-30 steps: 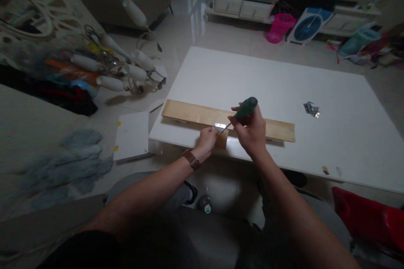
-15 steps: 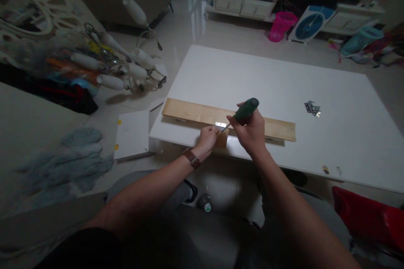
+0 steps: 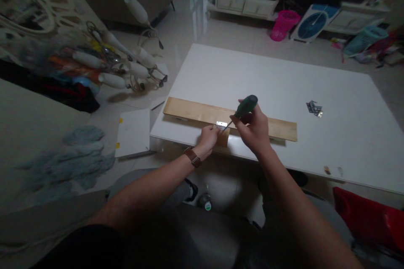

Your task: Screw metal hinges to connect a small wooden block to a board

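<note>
My right hand (image 3: 256, 129) grips the green handle of a screwdriver (image 3: 246, 106). The shaft slants down to the left, its tip beside a small shiny metal hinge (image 3: 221, 124). That hinge lies where a long wooden board (image 3: 192, 109) meets a short wooden piece (image 3: 224, 139). At the tip, the fingers of my left hand (image 3: 208, 138) are pinched together by the hinge's lower side; what they hold is too small to make out. Both pieces of wood rest near the front edge of a white table (image 3: 252, 69).
More metal hinges (image 3: 314, 109) lie in a pile on the table's right side. Two small items (image 3: 327, 170) are near its front edge. A lamp with white shades (image 3: 137, 67) stands left, a white panel (image 3: 134, 132) below it. A red object (image 3: 369, 214) is at lower right.
The screwdriver handle has swung slightly and my right hand has shifted a little around it. My left hand stays at the hinge. The whole view has moved slightly.
</note>
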{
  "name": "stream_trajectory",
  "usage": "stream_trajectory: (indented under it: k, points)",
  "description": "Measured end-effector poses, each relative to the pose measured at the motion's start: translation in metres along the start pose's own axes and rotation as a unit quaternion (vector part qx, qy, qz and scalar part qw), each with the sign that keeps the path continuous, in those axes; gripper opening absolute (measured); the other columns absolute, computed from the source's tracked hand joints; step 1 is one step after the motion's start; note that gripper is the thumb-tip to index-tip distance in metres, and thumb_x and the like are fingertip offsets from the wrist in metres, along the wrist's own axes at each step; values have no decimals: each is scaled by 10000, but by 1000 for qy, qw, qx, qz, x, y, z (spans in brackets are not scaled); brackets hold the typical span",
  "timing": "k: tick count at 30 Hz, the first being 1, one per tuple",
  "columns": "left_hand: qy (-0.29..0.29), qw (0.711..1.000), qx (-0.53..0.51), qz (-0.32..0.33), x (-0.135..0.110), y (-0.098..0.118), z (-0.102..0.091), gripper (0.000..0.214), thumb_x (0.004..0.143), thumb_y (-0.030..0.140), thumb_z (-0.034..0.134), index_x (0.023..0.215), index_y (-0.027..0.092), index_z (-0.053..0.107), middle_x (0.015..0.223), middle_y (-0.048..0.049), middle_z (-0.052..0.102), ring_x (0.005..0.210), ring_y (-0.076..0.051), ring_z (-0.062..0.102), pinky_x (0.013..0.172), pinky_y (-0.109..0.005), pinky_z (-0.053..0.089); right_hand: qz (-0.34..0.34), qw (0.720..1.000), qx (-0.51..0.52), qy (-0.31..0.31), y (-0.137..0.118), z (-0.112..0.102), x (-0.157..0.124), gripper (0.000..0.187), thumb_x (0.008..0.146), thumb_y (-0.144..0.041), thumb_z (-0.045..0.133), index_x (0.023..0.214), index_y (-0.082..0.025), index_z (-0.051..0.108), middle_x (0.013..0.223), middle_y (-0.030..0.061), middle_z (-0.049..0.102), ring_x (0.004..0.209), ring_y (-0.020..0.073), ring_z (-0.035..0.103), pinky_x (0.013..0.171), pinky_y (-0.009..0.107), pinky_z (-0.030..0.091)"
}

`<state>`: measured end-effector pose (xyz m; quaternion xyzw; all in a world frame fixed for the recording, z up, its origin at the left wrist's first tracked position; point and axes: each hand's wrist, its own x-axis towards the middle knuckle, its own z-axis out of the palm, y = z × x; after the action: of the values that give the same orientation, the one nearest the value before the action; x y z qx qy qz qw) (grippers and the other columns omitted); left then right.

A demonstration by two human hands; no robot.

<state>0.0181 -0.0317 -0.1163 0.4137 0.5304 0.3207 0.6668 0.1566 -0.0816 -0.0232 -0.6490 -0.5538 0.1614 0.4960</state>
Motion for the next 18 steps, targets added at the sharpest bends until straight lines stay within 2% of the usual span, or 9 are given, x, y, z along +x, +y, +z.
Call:
stream_trajectory:
  k: [2, 6, 9, 14, 16, 18]
  points:
    - [4, 1000, 14, 1, 0, 0, 0, 151, 750, 263, 681, 639, 160, 679, 669, -20, 628, 695, -167, 504, 675, -288, 331, 1, 999, -20, 36, 2, 4, -1, 310, 833, -331, 766, 1104, -238, 649, 822, 18, 684, 622, 182, 617, 589, 366, 517]
    - [14, 1000, 19, 4, -1, 2, 0, 145, 742, 269, 695, 655, 153, 701, 675, -30, 638, 708, -173, 514, 673, -288, 340, 31, 997, 43, 54, 5, 11, -2, 377, 846, -319, 746, 1192, -247, 613, 968, 39, 754, 732, 205, 694, 664, 387, 567]
    - [11, 1000, 6, 1, -1, 3, 1, 144, 745, 276, 703, 676, 151, 720, 702, -39, 667, 725, -180, 533, 687, -290, 362, 44, 996, 76, 26, 4, 9, -1, 404, 840, -280, 735, 1220, -256, 601, 1011, 43, 769, 744, 200, 702, 648, 372, 575]
    - [9, 1000, -10, 1, -1, 1, 0, 122, 757, 245, 704, 697, 144, 737, 723, -49, 693, 756, -184, 553, 721, -288, 381, 50, 990, 122, -48, 0, 1, 3, 314, 862, -257, 674, 1167, -264, 599, 1137, 53, 744, 656, 146, 670, 573, 335, 574]
    - [8, 1000, -10, 4, -1, 1, 0, 119, 764, 239, 702, 696, 147, 735, 719, -43, 689, 747, -180, 549, 722, -289, 379, 51, 993, 105, -35, 0, 0, 3, 329, 851, -281, 707, 1164, -261, 609, 1069, 43, 741, 620, 147, 658, 549, 338, 558]
    - [8, 1000, -4, 7, -1, 1, 0, 126, 770, 235, 701, 676, 152, 722, 700, -35, 670, 728, -174, 539, 712, -290, 369, 54, 997, 64, -1, 0, 1, 3, 348, 819, -306, 760, 1139, -254, 632, 889, 11, 713, 573, 154, 622, 524, 345, 525]
